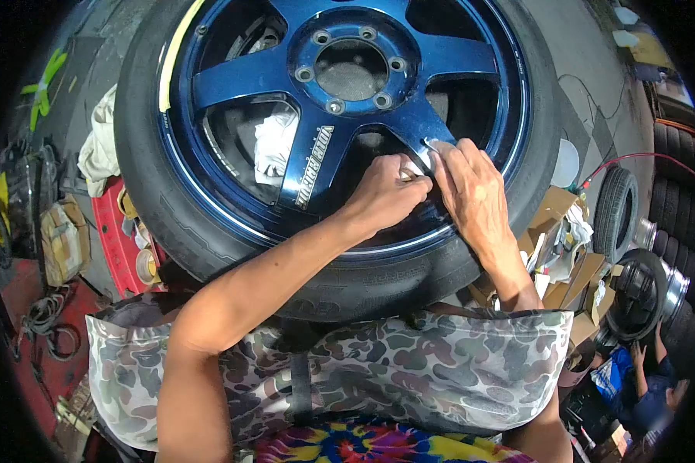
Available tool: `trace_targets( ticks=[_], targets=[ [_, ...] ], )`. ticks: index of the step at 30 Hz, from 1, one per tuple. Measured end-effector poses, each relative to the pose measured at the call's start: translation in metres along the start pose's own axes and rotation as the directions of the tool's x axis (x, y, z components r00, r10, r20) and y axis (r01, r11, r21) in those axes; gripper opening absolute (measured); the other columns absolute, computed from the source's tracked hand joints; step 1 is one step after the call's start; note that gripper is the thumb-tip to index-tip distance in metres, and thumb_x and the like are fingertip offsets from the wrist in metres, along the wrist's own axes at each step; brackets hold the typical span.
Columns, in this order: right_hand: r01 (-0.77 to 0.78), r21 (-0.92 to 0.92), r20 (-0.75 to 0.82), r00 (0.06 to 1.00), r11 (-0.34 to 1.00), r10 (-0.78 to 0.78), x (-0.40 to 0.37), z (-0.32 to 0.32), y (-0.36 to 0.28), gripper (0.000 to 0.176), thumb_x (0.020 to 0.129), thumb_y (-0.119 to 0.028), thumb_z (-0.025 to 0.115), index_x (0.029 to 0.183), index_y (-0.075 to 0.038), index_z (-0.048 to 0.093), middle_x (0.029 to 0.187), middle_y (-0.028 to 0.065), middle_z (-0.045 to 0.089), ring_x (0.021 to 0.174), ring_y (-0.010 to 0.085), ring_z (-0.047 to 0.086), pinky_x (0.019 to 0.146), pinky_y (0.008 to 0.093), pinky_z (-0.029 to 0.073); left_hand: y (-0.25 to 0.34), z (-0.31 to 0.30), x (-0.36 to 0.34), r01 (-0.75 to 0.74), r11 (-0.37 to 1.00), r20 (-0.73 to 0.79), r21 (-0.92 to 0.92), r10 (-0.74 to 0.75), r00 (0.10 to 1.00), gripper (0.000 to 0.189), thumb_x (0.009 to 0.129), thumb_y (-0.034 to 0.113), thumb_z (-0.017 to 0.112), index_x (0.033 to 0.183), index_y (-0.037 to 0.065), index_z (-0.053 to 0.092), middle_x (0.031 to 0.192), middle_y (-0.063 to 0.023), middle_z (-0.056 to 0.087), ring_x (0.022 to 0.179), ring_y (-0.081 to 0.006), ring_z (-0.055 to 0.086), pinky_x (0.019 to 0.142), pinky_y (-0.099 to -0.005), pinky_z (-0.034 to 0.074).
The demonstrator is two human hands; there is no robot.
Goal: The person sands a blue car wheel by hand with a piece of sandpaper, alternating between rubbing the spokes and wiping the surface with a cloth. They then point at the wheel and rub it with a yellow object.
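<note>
A blue wheel (243, 77) with several spokes, fitted in a black tire (143, 154), lies face up before me. Over its lower right spoke, my left hand (386, 193) is closed, thumb and fingers pinching a small white strip (420, 160). My right hand (472, 193) rests beside it with bent fingers pressed together at the strip's other side, against the spoke. What the strip is made of I cannot make out. White lettering (314, 168) runs along the neighbouring spoke. A crumpled white cloth (274, 147) shows through the gap left of that spoke.
Yellow tape (176, 54) lies along the rim's left. A red tray (120, 239) with small items stands at left. Cardboard boxes (552, 212), a loose tire (616, 212) and stacked tires (676, 193) are at right. Another person (656, 401) is at lower right.
</note>
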State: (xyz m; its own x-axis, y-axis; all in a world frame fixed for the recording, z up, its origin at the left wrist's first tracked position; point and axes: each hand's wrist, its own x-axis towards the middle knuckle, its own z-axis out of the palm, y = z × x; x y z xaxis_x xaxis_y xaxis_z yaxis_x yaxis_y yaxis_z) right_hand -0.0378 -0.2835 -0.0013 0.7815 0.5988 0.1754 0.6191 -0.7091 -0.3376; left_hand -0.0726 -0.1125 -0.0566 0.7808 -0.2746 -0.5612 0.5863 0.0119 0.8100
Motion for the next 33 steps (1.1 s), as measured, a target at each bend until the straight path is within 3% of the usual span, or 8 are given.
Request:
trace_targets(
  ticks=[9, 12, 17, 19, 21, 22, 24, 33],
  targets=[
    [0.013, -0.005, -0.005, 1.000, 1.000, -0.013, -0.001, 0.000, 0.001, 0.017, 0.094, -0.003, 0.074, 0.111, -0.001, 0.069, 0.094, 0.0145, 0.061, 0.081, 0.0331, 0.064, 0.076, 0.0440, 0.051, 0.002, -0.004, 0.001, -0.010, 0.999, -0.008, 0.040, 0.011, 1.000, 0.023, 0.098, 0.021, 0.072, 0.111, 0.002, 0.071, 0.087, -0.0020, 0.069, 0.067, -0.0061, 0.057, 0.054, -0.0252, 0.046],
    [0.022, 0.025, 0.006, 1.000, 0.999, -0.022, -0.006, -0.004, 0.000, 0.021, 0.097, -0.003, 0.073, 0.117, -0.002, 0.071, 0.092, 0.0142, 0.060, 0.078, 0.0356, 0.063, 0.073, 0.0452, 0.052, 0.000, -0.002, 0.002, -0.003, 1.000, -0.022, 0.001, 0.003, 1.000, 0.022, 0.098, 0.021, 0.071, 0.110, 0.003, 0.072, 0.085, -0.0007, 0.068, 0.067, -0.0056, 0.056, 0.054, -0.0250, 0.046],
    [0.083, -0.013, -0.006, 0.997, 0.997, -0.083, 0.003, -0.003, 0.008, 0.020, 0.093, -0.004, 0.075, 0.112, -0.003, 0.071, 0.093, 0.0125, 0.061, 0.077, 0.0323, 0.061, 0.074, 0.0424, 0.049, -0.002, 0.000, 0.002, -0.023, 1.000, -0.013, 0.012, 0.023, 1.000, 0.021, 0.097, 0.019, 0.070, 0.109, 0.003, 0.071, 0.084, 0.0002, 0.067, 0.066, -0.0050, 0.055, 0.054, -0.0247, 0.045],
    [0.039, 0.000, 0.043, 0.998, 0.999, -0.039, -0.003, -0.007, 0.004, 0.020, 0.093, -0.005, 0.074, 0.113, -0.002, 0.071, 0.094, 0.0129, 0.061, 0.078, 0.0327, 0.061, 0.074, 0.0426, 0.049, -0.003, -0.002, 0.002, -0.038, 0.999, -0.029, -0.017, 0.037, 0.999, 0.020, 0.097, 0.019, 0.070, 0.108, 0.002, 0.071, 0.084, 0.0004, 0.066, 0.065, -0.0049, 0.055, 0.053, -0.0246, 0.045],
    [0.033, -0.011, 0.056, 0.998, 0.999, -0.033, -0.001, -0.007, 0.003, 0.021, 0.093, -0.005, 0.074, 0.113, -0.002, 0.071, 0.094, 0.0132, 0.061, 0.078, 0.0330, 0.062, 0.074, 0.0430, 0.049, -0.002, -0.001, 0.001, -0.072, 0.997, -0.060, -0.011, 0.071, 0.996, 0.028, 0.089, 0.020, 0.074, 0.095, -0.007, 0.071, 0.084, -0.0167, 0.076, 0.076, -0.0227, 0.071, 0.073, -0.0398, 0.055],
    [0.038, -0.017, 0.037, 0.999, 0.999, -0.037, 0.001, -0.006, 0.002, 0.020, 0.093, -0.005, 0.074, 0.112, -0.002, 0.071, 0.094, 0.0133, 0.061, 0.078, 0.0330, 0.062, 0.074, 0.0434, 0.050, -0.001, -0.001, 0.000, -0.067, 0.998, -0.055, -0.014, 0.066, 0.996, 0.028, 0.089, 0.020, 0.074, 0.095, -0.007, 0.071, 0.084, -0.0167, 0.076, 0.076, -0.0227, 0.071, 0.073, -0.0398, 0.055],
    [0.067, -0.003, -0.026, 0.997, 0.998, -0.068, 0.004, 0.001, 0.006, 0.017, 0.094, -0.004, 0.074, 0.110, -0.001, 0.071, 0.093, 0.0139, 0.061, 0.078, 0.0329, 0.063, 0.075, 0.0438, 0.051, 0.002, -0.001, 0.000, -0.019, 1.000, -0.015, 0.005, 0.020, 1.000, 0.020, 0.097, 0.018, 0.071, 0.109, 0.002, 0.071, 0.085, -0.0008, 0.068, 0.066, -0.0047, 0.056, 0.053, -0.0247, 0.045],
    [-0.015, -0.013, -0.069, 0.998, 1.000, 0.014, -0.002, 0.004, -0.002, 0.013, 0.096, -0.004, 0.073, 0.109, -0.001, 0.070, 0.091, 0.0141, 0.061, 0.077, 0.0340, 0.063, 0.074, 0.0437, 0.051, 0.000, 0.001, 0.001, -0.019, 0.999, -0.021, 0.027, 0.019, 1.000, 0.020, 0.096, 0.017, 0.072, 0.108, 0.002, 0.071, 0.084, -0.0009, 0.068, 0.064, -0.0056, 0.056, 0.052, -0.0252, 0.044]
  ],
)
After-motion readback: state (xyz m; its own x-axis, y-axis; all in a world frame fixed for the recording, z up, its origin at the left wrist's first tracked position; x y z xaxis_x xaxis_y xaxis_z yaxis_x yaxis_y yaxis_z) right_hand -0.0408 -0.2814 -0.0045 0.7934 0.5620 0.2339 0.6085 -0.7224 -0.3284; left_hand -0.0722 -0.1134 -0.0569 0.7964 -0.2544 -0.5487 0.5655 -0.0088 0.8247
